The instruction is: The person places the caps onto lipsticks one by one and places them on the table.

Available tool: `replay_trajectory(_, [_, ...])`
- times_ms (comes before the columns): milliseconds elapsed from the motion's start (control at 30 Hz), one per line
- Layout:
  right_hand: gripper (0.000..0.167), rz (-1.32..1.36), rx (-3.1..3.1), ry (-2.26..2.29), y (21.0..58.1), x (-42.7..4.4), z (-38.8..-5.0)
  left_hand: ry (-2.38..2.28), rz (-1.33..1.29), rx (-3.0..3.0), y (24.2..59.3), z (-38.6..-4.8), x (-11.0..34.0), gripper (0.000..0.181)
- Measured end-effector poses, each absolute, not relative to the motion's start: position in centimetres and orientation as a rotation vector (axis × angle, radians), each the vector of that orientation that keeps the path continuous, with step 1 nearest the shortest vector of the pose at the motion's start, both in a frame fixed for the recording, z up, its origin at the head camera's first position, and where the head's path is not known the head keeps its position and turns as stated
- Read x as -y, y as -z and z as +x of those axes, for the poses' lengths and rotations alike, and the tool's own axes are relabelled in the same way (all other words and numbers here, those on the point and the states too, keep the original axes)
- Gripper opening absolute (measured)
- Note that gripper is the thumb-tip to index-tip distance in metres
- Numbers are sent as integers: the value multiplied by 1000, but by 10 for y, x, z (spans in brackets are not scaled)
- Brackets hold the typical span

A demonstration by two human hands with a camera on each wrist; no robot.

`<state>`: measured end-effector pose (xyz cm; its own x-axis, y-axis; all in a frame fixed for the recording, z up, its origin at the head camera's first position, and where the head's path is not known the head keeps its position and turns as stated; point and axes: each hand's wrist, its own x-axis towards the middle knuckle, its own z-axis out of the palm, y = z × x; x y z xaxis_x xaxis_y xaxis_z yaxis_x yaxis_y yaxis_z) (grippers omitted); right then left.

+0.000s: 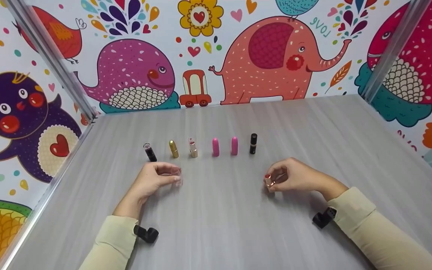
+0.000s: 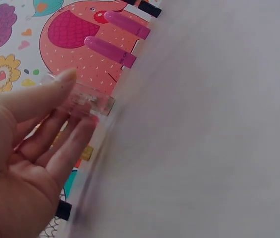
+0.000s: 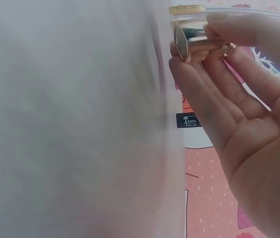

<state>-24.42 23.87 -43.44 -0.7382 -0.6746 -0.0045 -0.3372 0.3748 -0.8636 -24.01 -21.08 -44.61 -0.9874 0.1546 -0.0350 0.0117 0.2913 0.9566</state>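
Observation:
My left hand [image 1: 150,179] pinches a clear lipstick cap [image 1: 178,178] between thumb and fingers, just over the table. In the left wrist view the see-through cap [image 2: 86,100] lies across the fingers under the thumb. On the other side, my right hand [image 1: 295,175] holds an uncapped lipstick [image 1: 269,182] with a red tip and a rose-gold base. The right wrist view shows the shiny gold base [image 3: 197,45] between thumb and fingers. A black lipstick with a clear top [image 1: 150,153] stands just beyond the left hand.
Behind the hands a row runs across the table [image 1: 216,210]: a gold lipstick [image 1: 174,149], a gold one with a clear cap [image 1: 193,148], two pink ones [image 1: 216,147] and a black tube [image 1: 253,144]. Cartoon-printed panels [image 1: 201,48] border the table.

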Motion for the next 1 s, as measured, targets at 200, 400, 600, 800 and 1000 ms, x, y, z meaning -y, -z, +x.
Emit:
replay_trajectory(200, [22,-823,-2321,1343,433,-237,-244,-1899,257,-2350,440,-238,196,27])
replay_trajectory(400, [22,-767,-2405,1335,425,-232,-241,-1888,289,-2381,433,-233,180,27])
replay_trajectory(600, [23,-706,-2458,1348,420,-228,-239,-1904,334,-2400,429,-228,169,29])
replay_trajectory(800, [18,-732,-2508,1290,417,-222,-234,-1941,378,-2407,426,-225,164,28])
replay_trajectory(1000, [14,-753,-2527,1262,411,-213,-228,-2042,364,-2346,423,-220,156,26])
